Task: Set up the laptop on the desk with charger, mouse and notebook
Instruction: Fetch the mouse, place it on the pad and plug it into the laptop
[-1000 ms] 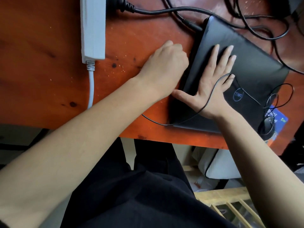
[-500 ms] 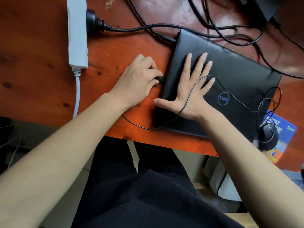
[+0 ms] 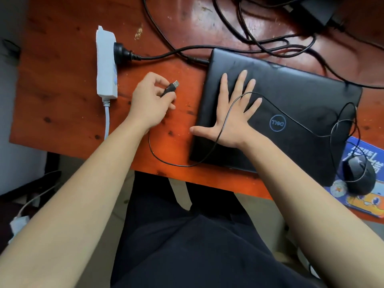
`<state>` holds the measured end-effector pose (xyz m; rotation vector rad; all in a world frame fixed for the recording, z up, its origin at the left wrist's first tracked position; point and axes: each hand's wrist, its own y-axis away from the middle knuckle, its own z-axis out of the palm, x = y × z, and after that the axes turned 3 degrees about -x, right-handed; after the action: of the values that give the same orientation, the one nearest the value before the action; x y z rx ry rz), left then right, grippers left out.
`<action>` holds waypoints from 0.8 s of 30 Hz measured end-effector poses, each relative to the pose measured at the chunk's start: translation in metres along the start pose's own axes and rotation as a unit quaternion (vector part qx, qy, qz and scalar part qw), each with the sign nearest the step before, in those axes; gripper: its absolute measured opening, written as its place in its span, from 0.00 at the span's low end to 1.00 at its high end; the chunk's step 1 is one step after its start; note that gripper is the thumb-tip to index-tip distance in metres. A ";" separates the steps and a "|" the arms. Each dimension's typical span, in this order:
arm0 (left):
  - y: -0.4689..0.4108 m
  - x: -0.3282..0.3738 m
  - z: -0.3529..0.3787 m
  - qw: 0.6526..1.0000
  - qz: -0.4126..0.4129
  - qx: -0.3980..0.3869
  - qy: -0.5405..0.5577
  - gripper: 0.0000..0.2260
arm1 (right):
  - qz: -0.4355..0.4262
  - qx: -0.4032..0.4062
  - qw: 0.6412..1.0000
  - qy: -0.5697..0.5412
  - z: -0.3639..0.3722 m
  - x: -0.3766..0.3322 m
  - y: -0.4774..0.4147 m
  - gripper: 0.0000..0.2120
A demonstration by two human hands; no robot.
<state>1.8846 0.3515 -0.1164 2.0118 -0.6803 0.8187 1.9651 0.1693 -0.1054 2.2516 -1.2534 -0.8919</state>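
Now the left hand (image 3: 151,100) is pinching the black body of a USB plug (image 3: 170,89) between thumb and fingers, its metal tip pointing up and to the right, clear of the laptop (image 3: 291,104) and hovering above the bare red-brown counter (image 3: 62,80). From the plug a thin black mouse cable (image 3: 207,154) is looping down past the counter's near edge, crossing over the back of the right hand (image 3: 232,119), and running on across the lid to the black mouse (image 3: 360,175). The right hand is lying open and flat on the closed lid, fingers spread, thumb reaching over the laptop's left edge. The laptop itself is sitting shut and angled on the counter, logo facing up. The mouse is resting at the laptop's near right corner, on top of a blue notebook (image 3: 365,200) with a colourful cover that is overhanging the counter's edge. A white power strip (image 3: 106,65) is lying to the left, with a black charger plug (image 3: 122,54) seated in its side; the charger cable (image 3: 176,53) is running right to the laptop's far left corner.
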 end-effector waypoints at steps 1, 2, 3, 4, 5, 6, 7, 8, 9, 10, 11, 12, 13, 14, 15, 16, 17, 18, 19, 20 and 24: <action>-0.001 0.000 0.000 1.000 -0.016 0.004 0.016 0.10 | -0.008 0.003 1.000 -0.009 0.000 0.001 0.002 0.68; -0.005 0.001 -0.001 1.000 -0.023 0.007 0.019 0.10 | -0.018 0.013 0.999 -0.025 -0.001 0.004 0.004 0.64; -0.005 0.000 0.000 0.999 -0.030 0.015 0.025 0.10 | -0.031 0.027 0.998 -0.045 -0.002 0.008 0.007 0.58; -0.008 0.001 0.000 0.999 -0.034 0.021 0.036 0.10 | -0.042 0.050 0.995 -0.075 -0.003 0.013 0.011 0.51; -0.011 0.001 0.001 0.998 -0.034 0.021 0.048 0.10 | -0.044 0.077 0.990 -0.108 -0.002 0.017 0.016 0.43; -0.014 0.001 0.001 0.998 -0.031 0.020 0.055 0.10 | -0.042 0.108 0.985 -0.128 -0.001 0.021 0.022 0.36; -0.018 0.002 0.002 0.998 -0.027 0.009 0.059 0.10 | -0.029 0.140 0.980 -0.139 0.001 0.024 0.031 0.30; -0.021 0.003 0.001 0.998 -0.022 0.000 0.065 0.10 | -0.009 0.164 0.974 -0.158 0.003 0.024 0.039 0.26; -0.023 0.003 0.000 0.996 -0.020 -0.008 0.081 0.10 | 0.016 0.171 0.962 -0.214 0.004 0.025 0.044 0.25; -0.026 0.004 -0.002 0.994 -0.024 -0.019 0.107 0.10 | 0.042 0.163 0.937 -0.306 0.003 0.025 0.047 0.25; -0.028 0.003 -0.005 0.989 -0.033 -0.035 0.139 0.10 | 0.077 0.139 0.893 -0.420 0.001 0.020 0.049 0.23; -0.030 0.003 -0.009 0.982 -0.044 -0.050 0.176 0.10 | 0.115 0.111 0.841 -0.517 -0.002 0.015 0.048 0.20; -0.031 0.003 -0.013 0.973 -0.057 -0.064 0.212 0.10 | 0.141 0.089 0.808 -0.565 -0.004 0.010 0.046 0.16; -0.031 0.004 -0.016 0.963 -0.071 -0.078 0.247 0.11 | 0.150 0.074 0.823 -0.544 -0.007 0.006 0.043 0.13; -0.031 0.004 -0.022 0.954 -0.083 -0.091 0.274 0.11 | 0.145 0.062 0.862 -0.482 -0.007 0.000 0.039 0.11; -0.030 0.004 -0.025 0.945 -0.092 -0.101 0.296 0.11 | 0.136 0.053 0.900 -0.411 -0.009 -0.002 0.034 0.10; -0.030 0.004 -0.031 0.941 -0.094 -0.108 0.306 0.11 | 0.129 0.040 0.918 -0.372 -0.012 -0.007 0.027 0.08; -0.029 0.003 -0.036 0.941 -0.089 -0.109 0.309 0.11 | 0.123 0.023 0.925 -0.359 -0.017 -0.010 0.018 0.08; -0.029 0.002 -0.040 0.942 -0.079 -0.107 0.308 0.11 | 0.124 0.012 0.925 -0.359 -0.023 -0.012 0.009 0.09; -0.029 0.000 -0.046 0.944 -0.067 -0.103 0.307 0.11 | 0.128 0.014 0.925 -0.358 -0.032 -0.014 -0.001 0.10; -0.026 -0.002 -0.058 0.934 -0.048 -0.099 0.340 0.11 | 0.148 0.104 0.866 -0.467 -0.084 -0.016 -0.031 0.07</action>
<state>1.8846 0.4142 -0.1061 1.4260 -0.2449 1.2403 2.0358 0.2028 -0.0598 1.6580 -2.0974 -1.8967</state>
